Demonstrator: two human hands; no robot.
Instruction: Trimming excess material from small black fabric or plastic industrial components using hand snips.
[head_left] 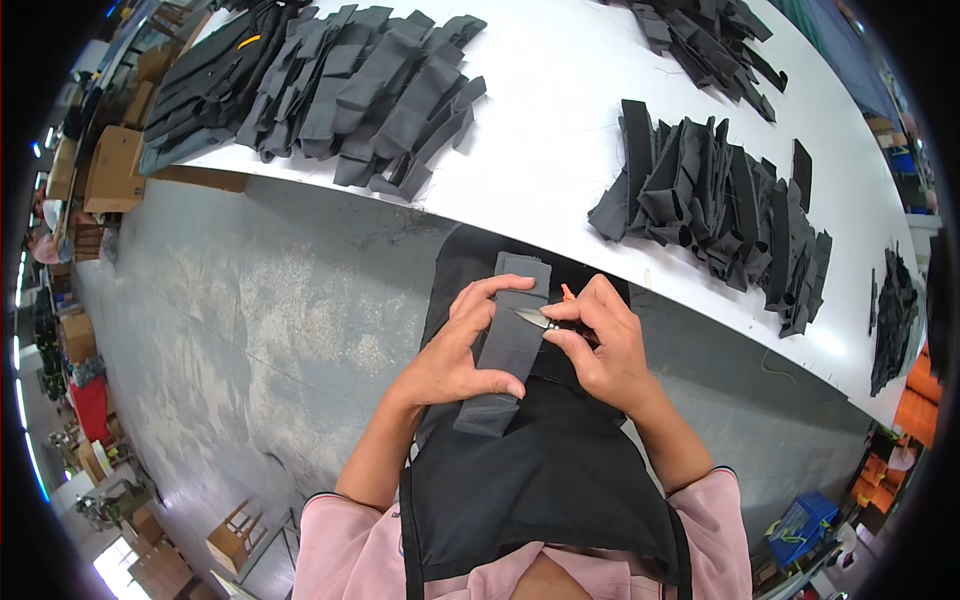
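Note:
A dark grey fabric strip (512,335) lies lengthwise over my lap on the black apron (530,470). My left hand (465,345) grips the strip, thumb near its lower part and fingers over its upper end. Small thread snips (560,322) with pointed metal blades are pinched in my right hand (602,340). Their tips reach the strip's right side, and my fingers cover most of the handle. A bit of orange (567,292) shows beside the right fingers.
Ahead is a white table (540,130) with its edge running down to the right. Dark fabric strips (370,100) are heaped at its left, more strips (720,200) at its right. Cardboard boxes (113,168) stand far left; a blue crate (803,528) sits on the floor at lower right.

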